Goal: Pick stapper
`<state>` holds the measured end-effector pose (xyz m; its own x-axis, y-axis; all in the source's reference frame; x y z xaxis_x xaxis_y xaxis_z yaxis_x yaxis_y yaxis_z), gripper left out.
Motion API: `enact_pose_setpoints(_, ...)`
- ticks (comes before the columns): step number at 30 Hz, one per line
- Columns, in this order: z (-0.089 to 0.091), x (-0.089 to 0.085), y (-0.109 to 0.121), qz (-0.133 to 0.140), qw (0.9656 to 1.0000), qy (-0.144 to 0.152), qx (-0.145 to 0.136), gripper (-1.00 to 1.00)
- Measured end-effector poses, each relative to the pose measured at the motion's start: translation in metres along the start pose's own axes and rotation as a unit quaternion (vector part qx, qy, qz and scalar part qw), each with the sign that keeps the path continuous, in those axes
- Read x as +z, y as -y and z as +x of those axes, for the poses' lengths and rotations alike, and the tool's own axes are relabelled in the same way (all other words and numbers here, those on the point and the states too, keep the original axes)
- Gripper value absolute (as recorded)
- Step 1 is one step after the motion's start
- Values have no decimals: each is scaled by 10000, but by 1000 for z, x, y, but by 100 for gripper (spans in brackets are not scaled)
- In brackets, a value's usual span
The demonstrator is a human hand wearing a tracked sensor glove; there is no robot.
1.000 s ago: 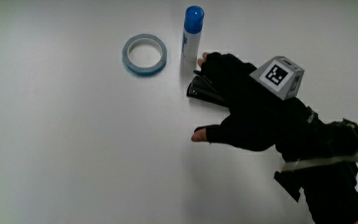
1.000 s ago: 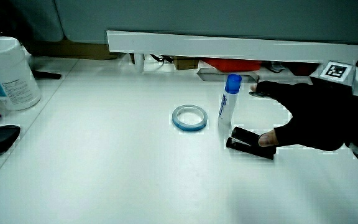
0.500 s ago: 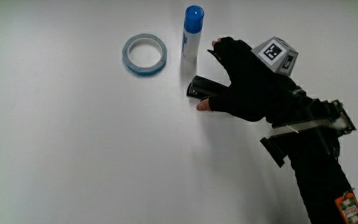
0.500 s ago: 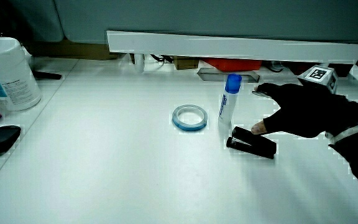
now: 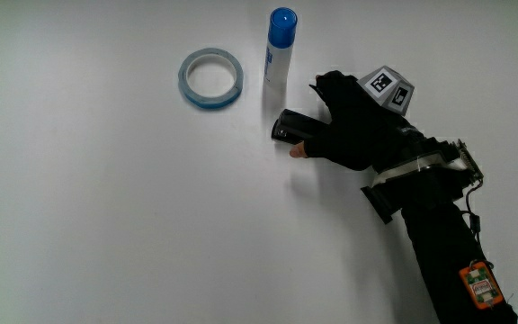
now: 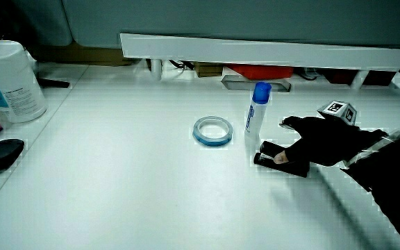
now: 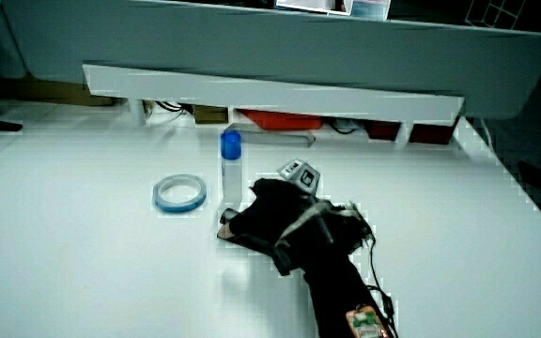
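- the hand [image 5: 353, 135] lies on the black stapler [image 5: 288, 127], thumb on its nearer side and fingers over the top, grasping it
- the stapler rests flat on the white table [image 5: 106, 225], just beside the foot of the upright glue stick [image 5: 278, 47] with a blue cap
- a blue tape ring [image 5: 209, 78] lies flat near the glue stick, apart from the stapler
- in a side view a black mouse [image 6: 1, 153] and a white tub [image 6: 7, 80] sit at the table's edge
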<state>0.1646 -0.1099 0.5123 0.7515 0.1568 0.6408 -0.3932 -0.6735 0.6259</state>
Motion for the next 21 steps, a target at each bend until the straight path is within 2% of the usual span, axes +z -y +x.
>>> enact_pose_setpoints(6,5,-5,-6,-39,10000,30,-55,0)
enact_pose_setpoints(9,4,-4,-5,16,10000,13,5,14)
enact_pose_setpoints(13,5,-6,-7,99,9999,25,-53,32)
enact_pose_setpoints(20,5,-7,-7,322,9995,29,74,64)
enact_pose_setpoints(21,5,-8,-7,-25,9999,-117,-72,68)
